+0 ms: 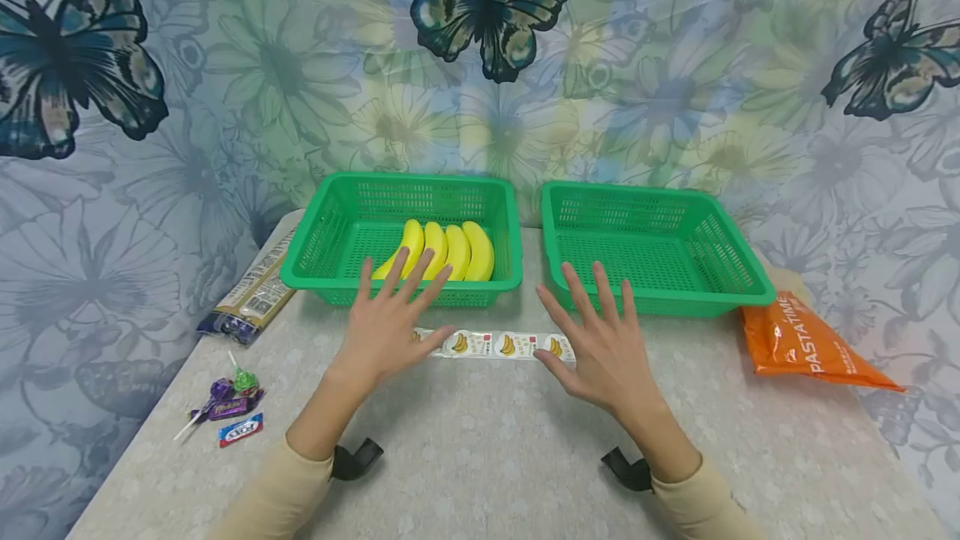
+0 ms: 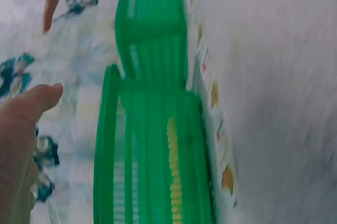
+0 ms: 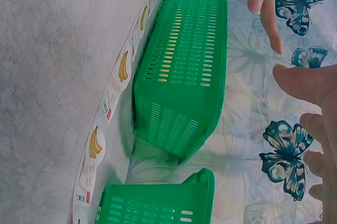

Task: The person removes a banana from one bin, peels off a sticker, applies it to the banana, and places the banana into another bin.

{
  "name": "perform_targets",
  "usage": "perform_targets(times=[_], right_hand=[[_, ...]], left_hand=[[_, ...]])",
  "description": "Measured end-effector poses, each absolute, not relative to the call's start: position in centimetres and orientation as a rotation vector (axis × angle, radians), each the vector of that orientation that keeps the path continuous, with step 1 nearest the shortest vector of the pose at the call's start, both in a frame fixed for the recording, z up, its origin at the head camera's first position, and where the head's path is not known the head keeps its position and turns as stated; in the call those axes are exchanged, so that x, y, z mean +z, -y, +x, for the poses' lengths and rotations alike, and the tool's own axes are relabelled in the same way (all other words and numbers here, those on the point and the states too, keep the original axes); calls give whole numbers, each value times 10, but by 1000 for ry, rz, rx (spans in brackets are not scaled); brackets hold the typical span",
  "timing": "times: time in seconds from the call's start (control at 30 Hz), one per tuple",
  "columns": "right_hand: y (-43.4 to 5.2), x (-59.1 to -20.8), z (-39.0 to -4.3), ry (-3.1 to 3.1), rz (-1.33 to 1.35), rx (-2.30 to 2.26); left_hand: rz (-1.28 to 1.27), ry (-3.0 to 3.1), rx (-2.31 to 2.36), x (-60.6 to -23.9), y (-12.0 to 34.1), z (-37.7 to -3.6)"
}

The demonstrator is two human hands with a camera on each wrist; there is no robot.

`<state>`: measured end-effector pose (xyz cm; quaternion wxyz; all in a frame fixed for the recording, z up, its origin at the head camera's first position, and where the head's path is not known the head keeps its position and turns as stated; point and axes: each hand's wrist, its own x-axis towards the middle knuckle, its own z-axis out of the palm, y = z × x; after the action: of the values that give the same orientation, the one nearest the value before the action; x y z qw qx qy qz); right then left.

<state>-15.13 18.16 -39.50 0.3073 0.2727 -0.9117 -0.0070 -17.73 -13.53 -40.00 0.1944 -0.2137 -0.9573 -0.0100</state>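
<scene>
**Both hands spread above a strip of banana stickers**

The left hand (image 1: pixel 390 319) hovers with fingers straight and apart, holding nothing; its grip is open. The right hand (image 1: pixel 600 340) is likewise splayed flat, grip open, nothing in it. Between the two hands, just under their thumbs, a strip of banana stickers (image 1: pixel 495 345) lies flat on the tabletop (image 1: pixel 480 457); its left end runs under the left hand's thumb side and its right end reaches the right hand's thumb. Whether either thumb touches the strip cannot be told.

Just beyond the left hand's fingertips stands a green basket (image 1: pixel 330 223) with four yellow bananas (image 1: pixel 450 250) in its right half. Beyond the right hand's fingertips stands a second green basket (image 1: pixel 660 248). Right of the right hand lies an orange pasta packet (image 1: pixel 802 344). Left of the left hand lie sweets and a lollipop (image 1: pixel 228 402), with a dark packet (image 1: pixel 251 294) farther off.
</scene>
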Motion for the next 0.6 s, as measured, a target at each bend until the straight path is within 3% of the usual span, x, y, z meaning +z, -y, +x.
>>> perform_targets(times=[0.37, 0.6], right_hand=[[-179, -395, -151, 2419, 739, -9], [-174, -392, -153, 2409, 824, 75]], left_hand=[[-184, 2828, -623, -397, 240, -214], [12, 2864, -871, -417, 269, -226]])
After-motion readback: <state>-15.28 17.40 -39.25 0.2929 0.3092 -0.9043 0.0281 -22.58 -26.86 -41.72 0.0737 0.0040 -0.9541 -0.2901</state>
